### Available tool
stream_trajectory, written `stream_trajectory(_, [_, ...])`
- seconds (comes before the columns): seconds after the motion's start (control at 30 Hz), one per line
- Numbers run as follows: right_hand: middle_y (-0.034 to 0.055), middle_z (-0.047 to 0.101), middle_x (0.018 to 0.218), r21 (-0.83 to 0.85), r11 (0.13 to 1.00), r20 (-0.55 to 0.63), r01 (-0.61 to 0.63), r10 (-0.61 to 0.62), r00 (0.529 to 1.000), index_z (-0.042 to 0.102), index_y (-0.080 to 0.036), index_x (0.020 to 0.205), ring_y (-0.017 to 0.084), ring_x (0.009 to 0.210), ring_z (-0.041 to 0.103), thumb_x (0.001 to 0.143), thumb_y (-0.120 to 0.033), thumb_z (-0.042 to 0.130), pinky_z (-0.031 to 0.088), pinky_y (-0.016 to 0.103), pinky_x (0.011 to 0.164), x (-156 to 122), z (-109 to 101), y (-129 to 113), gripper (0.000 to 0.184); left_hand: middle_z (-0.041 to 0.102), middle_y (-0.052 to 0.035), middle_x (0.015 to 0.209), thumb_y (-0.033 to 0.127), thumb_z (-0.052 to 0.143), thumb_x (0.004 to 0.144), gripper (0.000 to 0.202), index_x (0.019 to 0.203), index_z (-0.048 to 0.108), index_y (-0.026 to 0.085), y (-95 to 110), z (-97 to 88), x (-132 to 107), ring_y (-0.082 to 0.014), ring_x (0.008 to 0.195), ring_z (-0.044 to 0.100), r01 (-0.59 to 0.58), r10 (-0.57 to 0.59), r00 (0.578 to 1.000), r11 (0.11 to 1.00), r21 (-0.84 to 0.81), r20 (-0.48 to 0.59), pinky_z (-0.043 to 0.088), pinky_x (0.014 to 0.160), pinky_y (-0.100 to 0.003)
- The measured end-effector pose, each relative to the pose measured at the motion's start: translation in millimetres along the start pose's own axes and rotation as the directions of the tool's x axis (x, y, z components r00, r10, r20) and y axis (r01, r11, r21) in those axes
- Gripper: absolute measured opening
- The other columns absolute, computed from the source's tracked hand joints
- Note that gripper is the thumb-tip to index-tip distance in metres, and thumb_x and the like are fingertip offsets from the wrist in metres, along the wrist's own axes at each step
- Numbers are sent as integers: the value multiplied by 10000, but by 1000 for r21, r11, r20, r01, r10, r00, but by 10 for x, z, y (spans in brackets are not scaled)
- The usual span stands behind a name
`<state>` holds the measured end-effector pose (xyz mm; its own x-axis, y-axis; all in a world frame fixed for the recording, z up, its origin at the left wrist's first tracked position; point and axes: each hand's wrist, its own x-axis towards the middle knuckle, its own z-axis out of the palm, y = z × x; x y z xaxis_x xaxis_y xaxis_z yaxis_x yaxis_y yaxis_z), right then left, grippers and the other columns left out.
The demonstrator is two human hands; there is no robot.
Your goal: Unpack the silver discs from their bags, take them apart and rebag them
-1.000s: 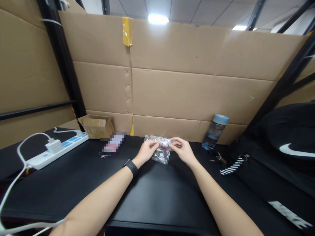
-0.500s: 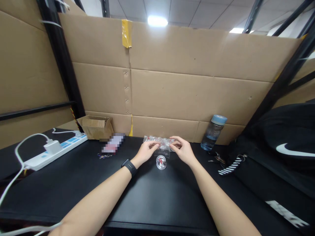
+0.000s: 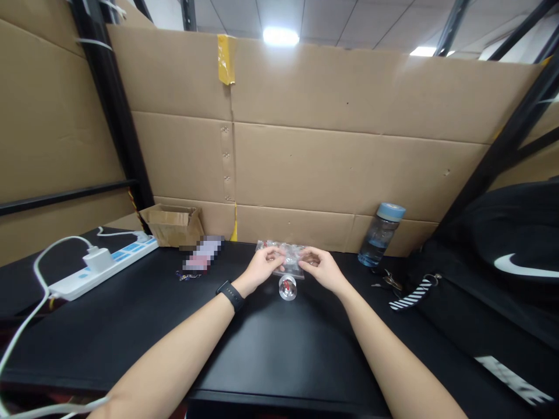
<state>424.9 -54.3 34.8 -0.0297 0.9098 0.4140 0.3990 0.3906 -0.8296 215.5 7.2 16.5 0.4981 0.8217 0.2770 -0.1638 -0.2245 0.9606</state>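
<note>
**Inspector:** Item under handling?

**Recorder:** A clear plastic bag [image 3: 286, 259] with small red parts showing inside. It is sitting at the far middle of the black desk [image 3: 271, 349], with the cardboard wall at its twelve o'clock. I cannot tell whether it is lifted off the desk surface.

**Inspector:** Condition of each grip?

**Recorder:** The left hand [image 3: 261, 269] is pinching the bag at its nine o'clock edge, fingers narrowed onto the film. The right hand [image 3: 322, 269] is pinching it at the three o'clock edge in the same narrow grip. Both hands are holding the bag between them.

**Inspector:** Anything just beside it?

**Recorder:** A small clear round piece [image 3: 287, 287] with a red spot is lying on the desk at the bag's six o'clock, between the two wrists and apart from both hands. A black wristband [image 3: 231, 295] is sitting on the left wrist.

**Inspector:** Further out?

**Recorder:** At nine o'clock, a blurred packet [image 3: 201, 256]; beyond it an open cardboard box [image 3: 172, 224] against the wall, and a white power strip [image 3: 102, 267] with a charger plugged in. At three o'clock, a water bottle [image 3: 381, 234] with a blue cap is standing upright near the wall. Keys [image 3: 386, 281] on a striped strap are lying just past it, beside a black bag [image 3: 502, 256].
</note>
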Motion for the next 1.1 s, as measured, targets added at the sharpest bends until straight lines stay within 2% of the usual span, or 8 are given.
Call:
stream_trajectory(0.1, [66,719,860,5,1000,-43,-6,6,999,681,-160,970,193,796,684,760,-378,731,557,315,747,14,-9,47,307,649,-35,871,321,732,763,359,1049,582,162,9,-2,-13,-148,749,633,-105,129,984,976,190,-119,504,713,-271])
stream_trajectory(0.2, [36,711,761,1,998,-137,-56,56,989,655,-170,1023,174,669,663,745,-362,738,539,308,677,16,-14,72,348,609,-22,905,248,728,738,302,981,559,186,80,7,-62,-161,813,586,-253,397,903,802,541,-167,475,773,-290])
stream_trajectory(0.33, [16,698,670,94,988,-147,-123,136,980,640,-178,985,179,607,654,705,-348,769,505,290,605,-4,10,41,352,620,-52,1008,239,701,776,242,994,601,208,220,110,-195,-212,979,581,-463,514,840,517,720,172,444,884,-333])
stream_trajectory(0.43, [28,709,686,171,971,-134,-169,193,972,640,-173,949,185,624,666,696,-364,787,462,258,551,-21,26,-24,350,621,-79,1201,356,774,747,461,1159,605,238,256,215,-272,-266,1142,550,-565,472,797,361,742,377,392,981,-393])
stream_trajectory(0.5, [48,729,722,202,961,-123,-187,214,969,642,-168,945,193,650,681,695,-389,797,451,251,546,-27,25,-59,368,606,-89,1288,366,772,768,531,1245,578,240,235,248,-279,-277,1191,531,-572,456,785,272,774,420,375,983,-408])
stream_trajectory(0.6, [66,742,751,206,958,-112,-202,228,967,652,-160,930,206,685,695,694,-434,805,446,251,553,-27,16,-76,392,667,-65,1230,199,613,912,299,1209,613,232,181,220,-235,-227,1141,566,-533,478,782,182,826,400,371,926,-380])
stream_trajectory(0.8, [48,687,704,167,969,-123,-180,201,972,666,-151,851,166,640,629,731,-501,762,425,245,531,-5,6,-70,383,748,-26,1091,191,524,977,212,1004,726,250,151,109,-186,-187,1010,630,-553,515,759,189,811,398,317,908,-391])
stream_trajectory(1.1, [10,627,616,155,976,-203,-153,183,962,621,-164,750,137,568,579,675,-466,784,442,244,513,32,-72,-115,351,761,-32,1098,211,504,988,286,1035,762,323,210,131,-179,-216,1073,666,-551,492,790,309,775,365,252,1022,-469])
